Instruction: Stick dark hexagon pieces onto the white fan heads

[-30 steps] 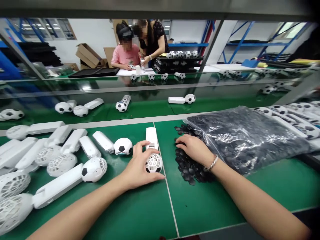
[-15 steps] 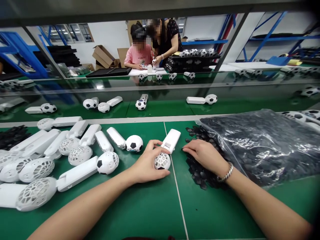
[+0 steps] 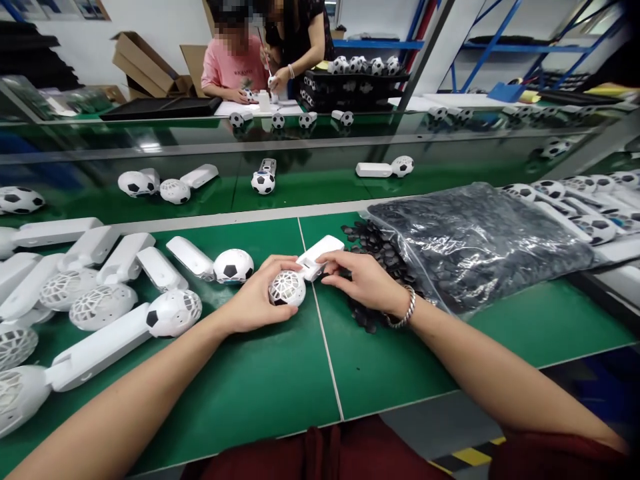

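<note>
My left hand point(image 3: 260, 297) curls round the ball-shaped head point(image 3: 287, 289) of a white device styled like a football. The head's white lattice front faces up, and its white handle point(image 3: 325, 252) points away to the upper right. Beside that handle is my right hand point(image 3: 357, 277), thumb and fingers bent together with their tips at the handle's near end. Whatever they pinch, if anything, is hidden. Loose black pieces point(image 3: 373, 243) lie in a heap just beyond and under my right hand, spilling from a clear plastic bag point(image 3: 480, 240) full of them.
Several similar white devices crowd the left of the green table point(image 3: 240, 393); one has a black-patched ball head point(image 3: 233, 267). More ride on the green belt point(image 3: 310, 183) beyond. A rack of ball heads point(image 3: 595, 227) stands right. Two people point(image 3: 235, 63) work across the belt.
My right hand has left the black pieces and come over to the device's handle. My left hand keeps its hold on the ball head. The view has tilted down and shifted right.
</note>
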A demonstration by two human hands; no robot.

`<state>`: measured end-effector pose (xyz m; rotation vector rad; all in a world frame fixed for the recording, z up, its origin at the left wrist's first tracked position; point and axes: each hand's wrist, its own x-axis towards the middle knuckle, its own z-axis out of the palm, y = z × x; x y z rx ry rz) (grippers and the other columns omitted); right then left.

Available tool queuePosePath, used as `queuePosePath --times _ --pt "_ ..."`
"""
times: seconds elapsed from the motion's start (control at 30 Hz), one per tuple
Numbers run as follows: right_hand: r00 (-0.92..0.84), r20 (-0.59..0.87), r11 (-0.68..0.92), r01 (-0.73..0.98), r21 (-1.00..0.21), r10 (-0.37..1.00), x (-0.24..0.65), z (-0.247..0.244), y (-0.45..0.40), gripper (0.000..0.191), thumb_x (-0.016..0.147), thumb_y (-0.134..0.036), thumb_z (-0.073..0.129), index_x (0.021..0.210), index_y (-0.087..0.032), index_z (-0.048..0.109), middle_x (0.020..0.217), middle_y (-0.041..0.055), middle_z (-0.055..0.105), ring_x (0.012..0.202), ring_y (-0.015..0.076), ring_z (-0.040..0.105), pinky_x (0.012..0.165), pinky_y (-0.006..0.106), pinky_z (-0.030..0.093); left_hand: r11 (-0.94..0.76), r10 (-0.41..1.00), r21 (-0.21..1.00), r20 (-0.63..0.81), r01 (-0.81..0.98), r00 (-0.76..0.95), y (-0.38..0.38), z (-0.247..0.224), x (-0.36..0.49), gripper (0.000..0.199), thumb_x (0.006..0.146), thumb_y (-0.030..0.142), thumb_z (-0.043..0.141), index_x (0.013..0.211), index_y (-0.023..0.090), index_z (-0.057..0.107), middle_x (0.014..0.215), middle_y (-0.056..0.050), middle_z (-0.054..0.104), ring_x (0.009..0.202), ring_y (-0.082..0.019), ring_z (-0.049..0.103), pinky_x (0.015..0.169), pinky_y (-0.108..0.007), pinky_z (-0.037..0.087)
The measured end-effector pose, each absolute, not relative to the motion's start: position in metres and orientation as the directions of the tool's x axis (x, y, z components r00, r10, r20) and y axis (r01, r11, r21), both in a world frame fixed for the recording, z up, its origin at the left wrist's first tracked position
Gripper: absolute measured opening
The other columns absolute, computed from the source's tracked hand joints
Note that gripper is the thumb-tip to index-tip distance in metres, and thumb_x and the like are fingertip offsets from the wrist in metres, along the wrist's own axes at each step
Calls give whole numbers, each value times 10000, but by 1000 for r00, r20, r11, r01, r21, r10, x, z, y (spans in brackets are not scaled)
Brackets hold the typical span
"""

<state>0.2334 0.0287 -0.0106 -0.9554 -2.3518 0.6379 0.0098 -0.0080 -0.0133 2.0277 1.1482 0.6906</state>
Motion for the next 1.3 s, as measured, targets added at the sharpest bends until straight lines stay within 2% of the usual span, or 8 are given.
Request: queuePosePath --times 0.13,0.27,0.43,0.63,0.73,0.9,1.1,1.3 --pt "-691 329 724 410 -554 643 231 -8 23 133 827 -150 544 925 -187 624 940 30 671 884 142 606 808 271 465 -371 865 779 93 505 492 -6 -11 8 511 627 126 596 1111 230 467 1300 -67 406 1234 -248 381 1050 -435 286" --pt "-700 319 719 396 -572 639 229 -8 19 84 817 -153 561 873 -170 622 870 27 673 804 132 612 743 247 474 -363 866 785 86 503 492 -7 -12 7 501 625 131 598 1099 233 471 1301 -60 410 1228 -243 389 1048 -423 289" --pt "-727 383 764 298 -573 570 223 -9 16 54 806 -163 587 822 -157 639 834 32 665 811 128 591 763 240 459 -345 888 774 85 531 452 -11 -11 12 489 619 115 577 1086 219 474 1265 -67 420 1209 -233 401 1037 -402 302" --pt "-718 385 737 259 -624 579 211 -17 17 35 793 -158 602 793 -161 637 793 24 670 786 134 588 746 259 462 -334 919 757 129 562 372 -16 -11 20 406 649 219 636 1033 218 503 1121 -45 490 1088 -231 482 970 -401 367" --pt "-689 395 711 252 -656 608 209 -20 18 34 788 -169 609 760 -153 623 749 23 648 740 130 578 704 256 462 -326 933 756 160 567 323 -16 -15 23 370 664 218 627 1016 211 512 1072 -46 494 1047 -224 501 944 -405 387" --pt "-654 405 685 244 -687 639 209 -21 20 46 772 -189 633 744 -155 621 723 14 639 704 120 575 675 242 457 -350 929 758 204 550 309 -18 -21 25 356 685 194 601 1029 215 509 1066 -45 501 1048 -217 502 951 -402 387" --pt "-685 383 680 225 -698 620 212 -22 19 16 778 -168 622 790 -160 628 778 21 664 759 124 596 726 251 466 -392 913 745 243 539 329 -17 -22 22 368 687 176 589 1047 200 517 1108 -61 506 1085 -215 490 971 -375 379" --pt "-647 391 643 204 -738 654 210 -25 15 73 773 -172 619 820 -162 565 763 6 607 675 98 549 657 228 475 -431 891 729 250 531 380 -16 -21 20 421 656 183 631 1058 194 506 1124 -76 500 1093 -220 482 972 -389 378"
